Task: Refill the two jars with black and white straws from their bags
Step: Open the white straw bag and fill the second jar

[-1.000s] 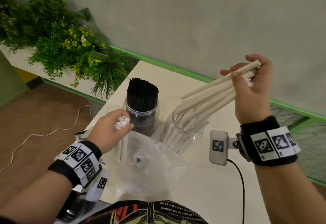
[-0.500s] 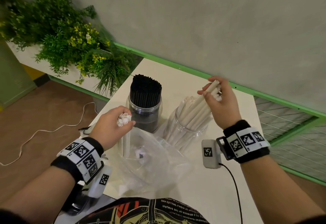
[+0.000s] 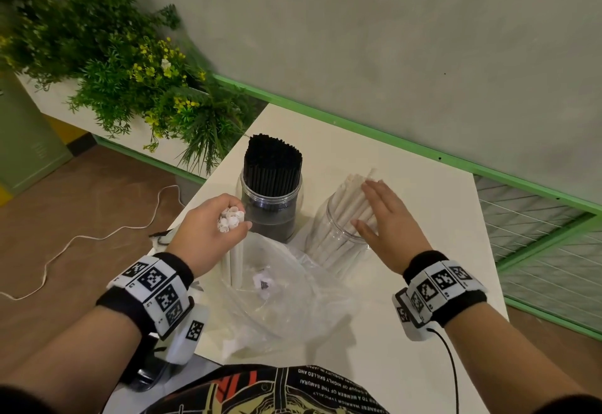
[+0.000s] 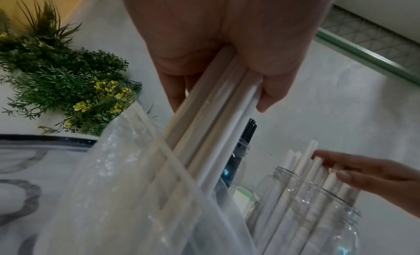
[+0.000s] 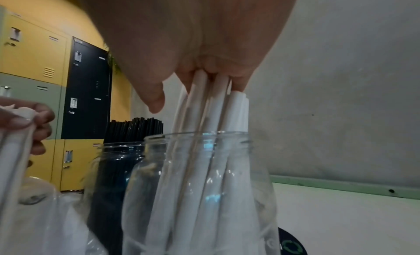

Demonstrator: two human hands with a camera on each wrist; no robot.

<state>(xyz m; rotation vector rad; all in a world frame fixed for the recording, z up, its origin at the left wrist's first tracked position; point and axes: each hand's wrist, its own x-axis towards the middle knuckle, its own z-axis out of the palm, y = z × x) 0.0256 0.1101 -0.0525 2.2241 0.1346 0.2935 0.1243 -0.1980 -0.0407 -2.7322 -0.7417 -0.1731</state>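
Patting white straws down into the clear jar (image 3: 329, 244)
Right hand (image 3: 387, 218) is pressing flat, fingers released; left hand (image 3: 208, 234) is clenching a straw bunch (image 3: 232, 218) — pushing sideways could be tipping the jar

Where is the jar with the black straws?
In the head view, the jar of black straws stands on the table, left of the white-straw jar, just beyond the left hand.
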